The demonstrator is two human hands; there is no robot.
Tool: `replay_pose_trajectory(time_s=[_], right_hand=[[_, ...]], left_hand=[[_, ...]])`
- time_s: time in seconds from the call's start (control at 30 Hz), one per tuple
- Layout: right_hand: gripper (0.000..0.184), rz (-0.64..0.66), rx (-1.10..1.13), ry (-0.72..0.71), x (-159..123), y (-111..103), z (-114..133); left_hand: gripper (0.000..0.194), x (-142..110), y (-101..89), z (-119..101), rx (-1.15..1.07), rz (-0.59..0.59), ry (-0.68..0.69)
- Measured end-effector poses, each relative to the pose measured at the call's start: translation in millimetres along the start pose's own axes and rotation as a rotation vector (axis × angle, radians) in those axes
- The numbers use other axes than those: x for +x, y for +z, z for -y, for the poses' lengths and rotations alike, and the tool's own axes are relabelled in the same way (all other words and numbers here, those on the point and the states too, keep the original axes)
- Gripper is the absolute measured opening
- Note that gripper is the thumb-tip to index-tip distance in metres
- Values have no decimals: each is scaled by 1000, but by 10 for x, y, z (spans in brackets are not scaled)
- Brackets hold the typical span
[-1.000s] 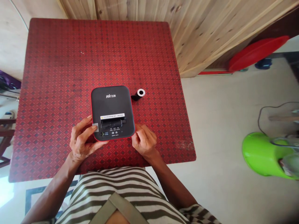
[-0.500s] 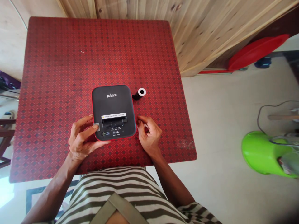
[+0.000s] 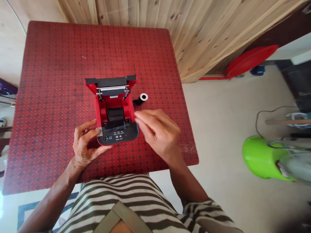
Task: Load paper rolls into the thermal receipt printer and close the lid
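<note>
A small black and red label printer sits on the table with its lid raised at the back. Inside its red bay lies a black roll, with a loose flap reaching over the front slot. My left hand grips the printer's front left corner, fingers along the side and thumb beneath the front edge. At the printer's right side is my right hand, its fingers curled together with nothing visible in them and the fingertips by the right wall. A small roll with a white end and a black strip lies just beyond.
The printer rests on a red patterned table. A wood-plank wall borders the far side. To the right on the floor stand a green bin and a cable; a red round object leans near the wall.
The printer's lid has swung up and back, exposing the red inside and the black roll. My right hand has risen slightly and moved right. My left hand keeps its hold.
</note>
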State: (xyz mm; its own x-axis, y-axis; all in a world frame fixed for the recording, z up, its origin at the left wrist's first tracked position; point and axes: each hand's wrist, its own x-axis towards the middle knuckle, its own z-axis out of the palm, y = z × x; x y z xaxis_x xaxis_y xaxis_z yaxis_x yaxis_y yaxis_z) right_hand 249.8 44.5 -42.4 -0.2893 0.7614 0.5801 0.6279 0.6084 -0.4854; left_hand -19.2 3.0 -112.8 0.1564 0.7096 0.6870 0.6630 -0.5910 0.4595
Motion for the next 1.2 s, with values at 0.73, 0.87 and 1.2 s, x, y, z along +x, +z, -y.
replay_pose_trajectory(time_s=[0.73, 0.87, 1.2], right_hand=[[18, 471, 68, 14, 647, -134, 136], [25, 208, 429, 267, 288, -371, -189], [27, 215, 581, 568, -613, 189, -485]], left_hand=[[71, -8, 13, -10, 21, -3, 36], [69, 8, 2, -1, 40, 15, 30], [71, -20, -7, 37, 54, 39, -3]])
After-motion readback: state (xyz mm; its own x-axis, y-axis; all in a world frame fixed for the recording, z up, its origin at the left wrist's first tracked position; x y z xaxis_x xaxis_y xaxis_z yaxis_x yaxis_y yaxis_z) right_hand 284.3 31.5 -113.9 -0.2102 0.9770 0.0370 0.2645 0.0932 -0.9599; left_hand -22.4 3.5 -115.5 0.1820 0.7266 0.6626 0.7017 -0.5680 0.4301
